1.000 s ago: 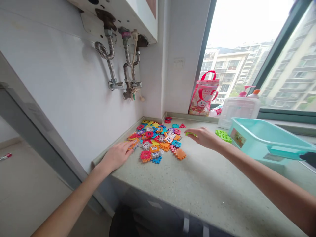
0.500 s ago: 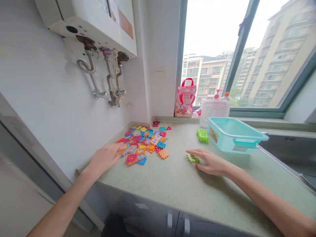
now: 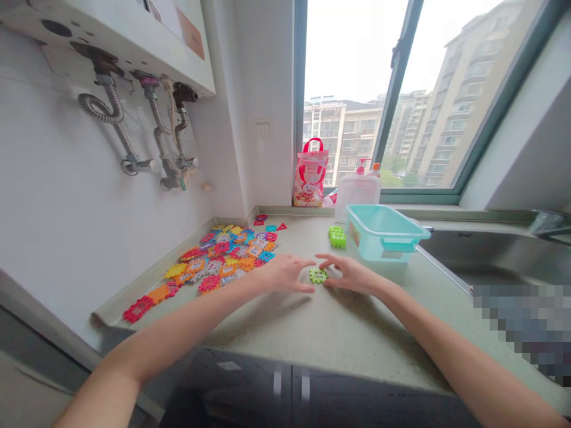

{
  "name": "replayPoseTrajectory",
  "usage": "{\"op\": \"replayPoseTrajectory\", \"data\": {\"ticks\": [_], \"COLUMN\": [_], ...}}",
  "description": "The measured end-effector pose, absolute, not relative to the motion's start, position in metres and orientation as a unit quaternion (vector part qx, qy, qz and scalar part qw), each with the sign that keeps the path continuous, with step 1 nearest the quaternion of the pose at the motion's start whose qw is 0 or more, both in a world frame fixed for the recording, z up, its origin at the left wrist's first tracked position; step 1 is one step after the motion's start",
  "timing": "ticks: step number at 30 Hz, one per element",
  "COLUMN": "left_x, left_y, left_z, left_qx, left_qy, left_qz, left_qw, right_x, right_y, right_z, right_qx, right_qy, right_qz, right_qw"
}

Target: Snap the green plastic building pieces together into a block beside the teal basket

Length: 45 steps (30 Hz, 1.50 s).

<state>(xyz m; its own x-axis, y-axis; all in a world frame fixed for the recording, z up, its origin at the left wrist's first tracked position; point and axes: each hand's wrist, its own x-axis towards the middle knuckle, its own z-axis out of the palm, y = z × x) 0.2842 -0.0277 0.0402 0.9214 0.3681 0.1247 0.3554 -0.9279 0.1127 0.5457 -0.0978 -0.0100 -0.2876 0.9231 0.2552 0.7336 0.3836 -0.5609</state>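
A flat green interlocking plastic tile (image 3: pixel 317 276) with notched edges and a window pattern lies low over the counter. My right hand (image 3: pixel 354 276) has its thumb and forefinger curled on the tile's right side. Just left of the same tile is my left hand (image 3: pixel 285 273), its thumb and fingers spread apart with nothing between them. Behind them stands a small stack of bright green tiles (image 3: pixel 337 236). To the left spreads a pile of mixed tiles (image 3: pixel 223 257) in red, orange, yellow, blue and grey, partly hidden by my left forearm.
A turquoise plastic basket (image 3: pixel 397 245) stands by the metal sink (image 3: pixel 486 249). Along the window are a pink bag (image 3: pixel 310 181) and a clear container (image 3: pixel 357 199). A water heater (image 3: pixel 178 47) with pipes hangs on the left wall.
My left hand has moved right, from the coloured pile to beside the green tile. My right hand stays at that tile. The view has turned a little to the right.
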Motion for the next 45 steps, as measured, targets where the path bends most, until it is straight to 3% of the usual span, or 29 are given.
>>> {"op": "replayPoseTrajectory", "data": {"ticks": [4,8,15,21,29,45], "left_x": [0.326,0.336,0.358,0.430,0.507,0.508], "left_y": [-0.002,0.009,0.057,0.129,0.184,0.193], "left_z": [0.032,0.035,0.051,0.066,0.063,0.045], "left_qx": [0.982,0.987,0.980,0.960,0.960,0.948], "left_qy": [0.179,0.146,0.164,0.207,0.196,0.207], "left_qz": [0.020,0.004,0.106,0.181,0.135,0.124], "left_qw": [0.053,0.065,-0.034,0.057,0.148,0.206], "right_x": [0.563,0.568,0.568,0.567,0.566,0.565], "right_y": [-0.096,-0.098,-0.107,-0.108,-0.111,-0.115], "right_z": [-0.005,0.003,0.018,0.019,0.023,0.027], "right_qx": [-0.568,-0.592,-0.628,-0.621,-0.617,-0.611], "right_qy": [-0.751,-0.757,-0.753,-0.768,-0.773,-0.779], "right_qz": [0.209,0.169,0.132,0.092,0.085,0.085], "right_qw": [0.265,0.220,0.148,0.126,0.120,0.109]}}
